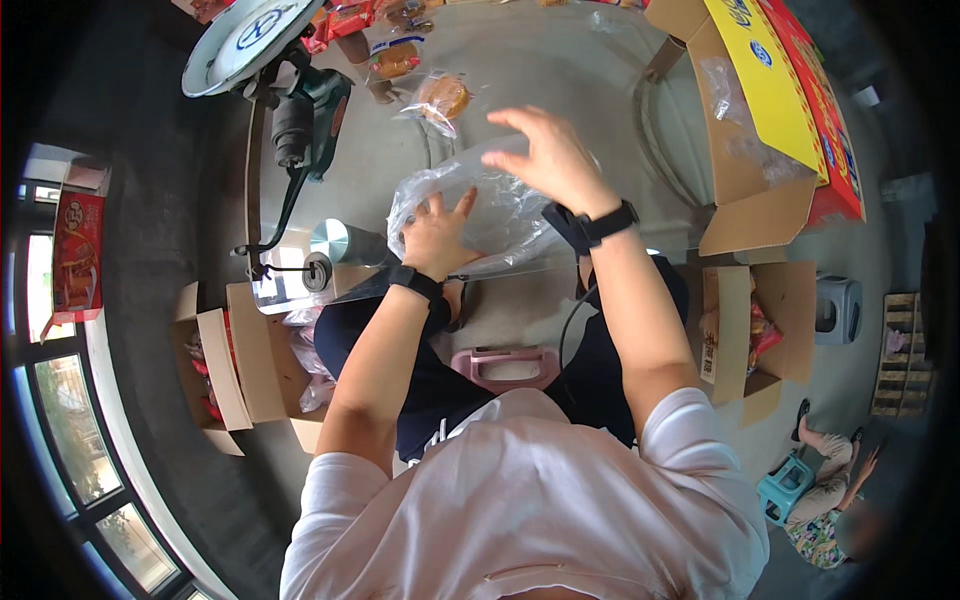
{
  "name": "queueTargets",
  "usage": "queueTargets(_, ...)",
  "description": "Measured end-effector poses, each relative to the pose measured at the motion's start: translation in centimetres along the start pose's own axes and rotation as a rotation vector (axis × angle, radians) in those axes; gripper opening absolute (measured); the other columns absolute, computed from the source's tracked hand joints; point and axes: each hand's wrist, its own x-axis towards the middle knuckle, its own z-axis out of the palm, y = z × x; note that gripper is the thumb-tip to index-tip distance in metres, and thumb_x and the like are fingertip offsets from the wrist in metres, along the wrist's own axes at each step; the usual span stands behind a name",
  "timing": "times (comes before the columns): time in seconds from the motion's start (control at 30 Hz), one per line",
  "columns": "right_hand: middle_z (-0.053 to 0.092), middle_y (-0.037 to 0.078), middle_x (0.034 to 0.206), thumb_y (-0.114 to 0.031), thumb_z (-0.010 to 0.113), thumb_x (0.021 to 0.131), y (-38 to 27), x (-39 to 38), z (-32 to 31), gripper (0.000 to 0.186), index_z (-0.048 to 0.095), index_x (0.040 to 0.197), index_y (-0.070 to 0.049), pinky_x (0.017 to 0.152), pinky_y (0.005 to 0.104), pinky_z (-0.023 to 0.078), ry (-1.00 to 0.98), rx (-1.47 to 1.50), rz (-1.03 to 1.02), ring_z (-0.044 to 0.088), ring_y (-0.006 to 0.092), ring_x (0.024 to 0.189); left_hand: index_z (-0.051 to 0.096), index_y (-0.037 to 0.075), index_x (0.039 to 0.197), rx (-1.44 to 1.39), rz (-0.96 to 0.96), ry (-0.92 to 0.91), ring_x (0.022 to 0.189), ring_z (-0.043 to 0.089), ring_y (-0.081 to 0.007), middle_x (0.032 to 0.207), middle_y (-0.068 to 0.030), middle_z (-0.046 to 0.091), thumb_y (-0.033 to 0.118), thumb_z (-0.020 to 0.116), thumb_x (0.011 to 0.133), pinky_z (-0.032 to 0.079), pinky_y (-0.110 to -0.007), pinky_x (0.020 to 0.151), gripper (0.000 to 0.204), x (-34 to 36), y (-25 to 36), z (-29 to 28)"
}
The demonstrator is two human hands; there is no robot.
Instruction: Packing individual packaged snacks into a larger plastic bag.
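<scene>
A large clear plastic bag (512, 218) lies crumpled on the glass table near its front edge. My left hand (438, 236) rests on the bag's left part with its fingers spread. Above the bag's far right part is my right hand (550, 158), thumb and fingers apart, with nothing visible between them. Whether it touches the plastic I cannot tell. Just beyond the bag sits a round golden pastry (446, 96) in a clear wrapper. Farther back is another wrapped pastry (396, 60). Each wrist wears a black band.
A balance scale with a white enamel pan (262, 28) stands at the far left, near a round metal weight (317, 271). An open carton (735, 130) stands at the right. More cartons (250, 350) flank my legs. Another person sits on a blue stool (786, 490) at lower right.
</scene>
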Motion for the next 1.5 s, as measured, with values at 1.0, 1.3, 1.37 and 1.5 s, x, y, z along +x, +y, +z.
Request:
queueTargets(1.0, 0.053, 0.010, 0.128, -0.011, 0.060, 0.088, -1.9, -5.2, 0.3, 0.054, 0.036, 0.137, -0.014, 0.079, 0.0420, 0.058, -0.026, 1.480, 0.479, 0.060, 0.0260, 0.110, 0.027, 0.033, 0.149, 0.000, -0.072, -0.016, 0.134, 0.035, -0.0427, 0.149, -0.0199, 0.028, 0.047, 0.084, 0.062, 0.040, -0.058, 0.100, 0.104, 0.8, -0.7, 2.6)
queueTargets(1.3, 0.055, 0.009, 0.126, -0.008, 0.060, 0.089, -0.5, -10.9, 1.0, 0.047, 0.045, 0.133, -0.009, 0.084, 0.0427, 0.057, 0.011, 1.313, 0.579, 0.059, 0.0258, 0.112, 0.049, 0.013, 0.135, -0.610, 0.155, 0.381, 0.121, 0.050, -0.0376, 0.136, -0.0196, 0.049, -0.002, 0.062, 0.070, 0.044, -0.039, 0.100, 0.068, -2.0, -2.6, 2.6)
queueTargets(1.37, 0.053, 0.009, 0.127, -0.007, 0.065, 0.087, 0.1, -11.4, 1.3, 0.048, 0.045, 0.131, -0.008, 0.080, 0.0370, 0.058, -0.018, 1.202, 0.575, 0.059, 0.0226, 0.111, 0.053, 0.008, 0.131, -0.756, 0.178, 0.457, 0.120, 0.051, -0.0371, 0.132, -0.0210, 0.051, -0.007, 0.056, 0.071, 0.044, -0.038, 0.100, 0.062, -2.6, -2.7, 2.4)
queueTargets(1.5, 0.054, 0.008, 0.125, -0.004, 0.069, 0.083, 0.1, -12.2, 2.3, 0.054, 0.044, 0.131, -0.008, 0.084, 0.0352, 0.055, 0.061, 1.080, 0.591, 0.057, 0.0222, 0.113, 0.043, 0.010, 0.140, -1.292, 0.184, 0.280, 0.127, 0.048, -0.0344, 0.138, -0.0168, 0.050, -0.005, 0.057, 0.077, 0.044, -0.041, 0.099, 0.066, -3.8, -1.1, 2.4)
